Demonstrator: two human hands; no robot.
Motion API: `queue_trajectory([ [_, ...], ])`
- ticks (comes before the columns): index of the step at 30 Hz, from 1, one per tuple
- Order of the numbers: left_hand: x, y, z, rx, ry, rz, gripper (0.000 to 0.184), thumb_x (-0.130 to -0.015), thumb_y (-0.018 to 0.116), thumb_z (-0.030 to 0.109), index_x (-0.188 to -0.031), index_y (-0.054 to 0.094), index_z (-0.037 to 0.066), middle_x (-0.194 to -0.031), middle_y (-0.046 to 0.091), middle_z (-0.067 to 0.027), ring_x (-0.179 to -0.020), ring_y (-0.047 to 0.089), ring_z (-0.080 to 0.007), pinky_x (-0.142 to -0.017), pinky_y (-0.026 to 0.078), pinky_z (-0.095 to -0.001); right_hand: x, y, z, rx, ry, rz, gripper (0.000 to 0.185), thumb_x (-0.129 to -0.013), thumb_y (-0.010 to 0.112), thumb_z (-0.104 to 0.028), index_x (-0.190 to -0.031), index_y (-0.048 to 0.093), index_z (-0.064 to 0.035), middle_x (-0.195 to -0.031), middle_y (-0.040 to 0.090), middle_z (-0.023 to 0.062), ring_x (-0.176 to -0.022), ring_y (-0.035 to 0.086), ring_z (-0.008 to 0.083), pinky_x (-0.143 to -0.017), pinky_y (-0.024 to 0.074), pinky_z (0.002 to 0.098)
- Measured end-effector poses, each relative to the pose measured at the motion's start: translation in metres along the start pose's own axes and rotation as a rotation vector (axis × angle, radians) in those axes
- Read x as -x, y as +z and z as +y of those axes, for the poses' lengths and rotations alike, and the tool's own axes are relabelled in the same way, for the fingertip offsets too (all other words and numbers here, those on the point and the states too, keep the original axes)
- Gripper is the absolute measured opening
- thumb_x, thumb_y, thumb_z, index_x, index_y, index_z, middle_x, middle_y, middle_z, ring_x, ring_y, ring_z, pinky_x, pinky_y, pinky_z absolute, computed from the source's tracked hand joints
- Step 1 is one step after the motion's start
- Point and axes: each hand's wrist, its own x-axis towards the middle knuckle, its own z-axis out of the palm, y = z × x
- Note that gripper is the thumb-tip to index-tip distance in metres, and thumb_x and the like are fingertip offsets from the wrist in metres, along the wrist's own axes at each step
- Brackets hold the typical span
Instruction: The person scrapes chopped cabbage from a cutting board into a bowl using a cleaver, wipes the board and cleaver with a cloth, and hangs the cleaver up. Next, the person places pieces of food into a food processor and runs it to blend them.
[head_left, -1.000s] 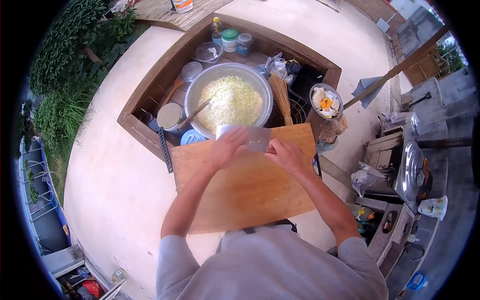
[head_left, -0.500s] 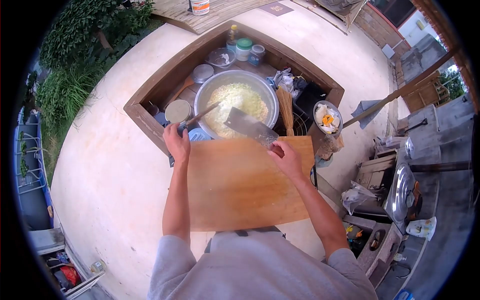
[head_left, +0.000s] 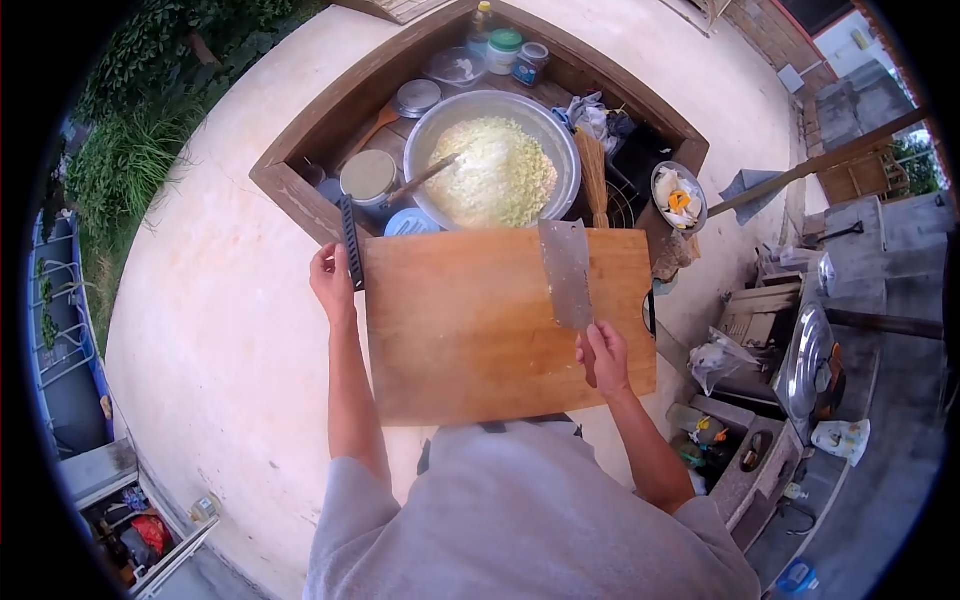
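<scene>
My right hand (head_left: 606,360) grips the handle of a cleaver (head_left: 567,275), its broad blade upright over the right part of a wooden cutting board (head_left: 470,320). Bits of food cling to the blade. At the board's left, my left hand (head_left: 332,282) is loosely curled, thumb and fingers apart, beside a black slotted strip (head_left: 351,240); I see nothing held in it. Beyond the board stands a large metal basin (head_left: 566,160) of finely chopped pale green and white food (head_left: 495,170). A wooden-handled utensil (head_left: 425,180) leans in the basin, its lower end buried.
A wooden-sided table (head_left: 300,140) holds the basin, a lidded tin (head_left: 368,175), a green-lidded jar (head_left: 503,50), an oil bottle (head_left: 483,20) and a straw brush (head_left: 593,175). A bowl of scraps (head_left: 679,198) sits at its right corner. Further right is a stove area with a shiny lid (head_left: 808,360).
My right hand has drawn the cleaver back from the basin's edge to over the board and turned its blade upright. My left hand has moved back and left from the board's far corner.
</scene>
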Motion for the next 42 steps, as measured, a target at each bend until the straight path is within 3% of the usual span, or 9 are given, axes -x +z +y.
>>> queue_trajectory([
  [2, -0.002, -0.006, 0.016, 0.969, -0.268, -0.287, 0.056, -0.103, 0.049, 0.040, -0.129, 0.054, -0.009, -0.132, 0.059, -0.0214, -0.117, 0.059, -0.0276, -0.103, 0.047, -0.0370, 0.014, -0.004, 0.007, -0.071, 0.052, 0.028, 0.025, -0.105, 0.048, -0.030, -0.105, 0.056, -0.0060, -0.076, 0.059, 0.0056, -0.058, 0.056, 0.0121, -0.051, 0.0465, 0.0262],
  [7, 0.021, 0.035, 0.050, 1.537, -0.428, -0.692, 0.075, -0.105, 0.029, 0.050, -0.142, 0.037, -0.014, -0.153, 0.034, -0.0295, -0.143, 0.034, -0.0397, -0.119, 0.031, -0.0462, 0.030, -0.016, 0.028, -0.254, 0.244, 0.079, 0.031, -0.107, 0.040, -0.036, -0.097, 0.050, -0.0088, -0.075, 0.059, 0.0096, -0.053, 0.056, 0.0169, -0.047, 0.0468, 0.0304],
  [12, 0.026, 0.091, 0.052, 1.544, -0.511, -0.726, 0.071, -0.105, 0.027, 0.046, -0.142, 0.038, -0.014, -0.154, 0.031, -0.0287, -0.143, 0.034, -0.0392, -0.119, 0.031, -0.0468, 0.028, -0.024, 0.055, 0.155, 0.089, 0.161, 0.032, -0.107, 0.041, -0.032, -0.093, 0.053, -0.0055, -0.073, 0.058, 0.0077, -0.052, 0.057, 0.0168, -0.049, 0.0482, 0.0306],
  [16, 0.019, 0.137, 0.071, 1.327, -0.570, -0.578, 0.056, -0.109, 0.027, 0.037, -0.132, 0.048, -0.010, -0.147, 0.042, -0.0272, -0.139, 0.041, -0.0370, -0.116, 0.038, -0.0449, 0.027, -0.017, 0.034, 1.199, -0.450, 0.417, 0.018, -0.094, 0.059, -0.019, -0.101, 0.064, -0.0028, -0.089, 0.063, 0.0108, -0.074, 0.065, 0.0285, -0.066, 0.0531, 0.0398],
  [25, 0.001, 0.233, 0.052, 1.385, -0.658, -0.674, 0.041, -0.106, 0.042, 0.027, -0.130, 0.049, -0.006, -0.144, 0.047, -0.0263, -0.136, 0.044, -0.0387, -0.112, 0.043, -0.0489, -0.129, 0.193, -0.071, 0.553, -1.045, -0.428, 0.045, -0.100, 0.047, -0.027, -0.141, 0.052, -0.0072, -0.149, 0.046, 0.0122, -0.139, 0.040, 0.0296, -0.116, 0.0267, 0.0427],
  [33, 0.022, 0.199, 0.119, 1.244, -0.552, -0.906, 0.067, -0.102, 0.026, 0.060, -0.156, 0.018, 0.020, -0.154, 0.033, -0.0125, -0.141, 0.035, -0.0349, -0.118, 0.024, -0.0523, -0.258, 0.200, -0.073, 1.105, -0.714, -0.013, 0.051, -0.100, 0.040, -0.043, -0.143, 0.051, -0.0194, -0.156, 0.038, 0.0077, -0.146, 0.028, 0.0299, -0.117, 0.0143, 0.0592],
  [37, 0.010, 0.198, 0.106, 1.280, -0.706, -0.875, 0.068, -0.102, 0.029, 0.059, -0.153, 0.033, 0.015, -0.157, 0.032, -0.0118, -0.143, 0.032, -0.0329, -0.119, 0.024, -0.0521, -0.226, 0.198, -0.048, 0.974, -1.041, -0.048, 0.042, -0.088, 0.061, -0.029, -0.126, 0.063, -0.0106, -0.137, 0.054, 0.0154, -0.127, 0.049, 0.0321, -0.103, 0.0351, 0.0557],
  [40, 0.029, 0.176, 0.132, 1.224, -0.517, -1.174, 0.068, -0.102, 0.039, 0.055, -0.150, 0.037, 0.006, -0.152, 0.038, -0.0179, -0.140, 0.036, -0.0318, -0.116, 0.031, -0.0510, -0.246, 0.132, -0.041, 1.113, -0.403, 0.049, 0.041, -0.089, 0.062, -0.026, -0.125, 0.060, -0.0059, -0.131, 0.057, 0.0176, -0.123, 0.052, 0.0346, -0.110, 0.0316, 0.0513],
  [42, 0.048, 0.153, 0.142, 1.111, -0.345, -1.107, 0.057, -0.104, 0.047, 0.041, -0.145, 0.042, 0.002, -0.148, 0.044, -0.0174, -0.135, 0.044, -0.0303, -0.114, 0.036, -0.0465, -0.226, 0.075, -0.047, 0.924, -0.658, 0.308, 0.039, -0.085, 0.067, -0.016, -0.121, 0.061, -0.0029, -0.121, 0.061, 0.0167, -0.114, 0.056, 0.0362, -0.103, 0.0407, 0.0464],
])
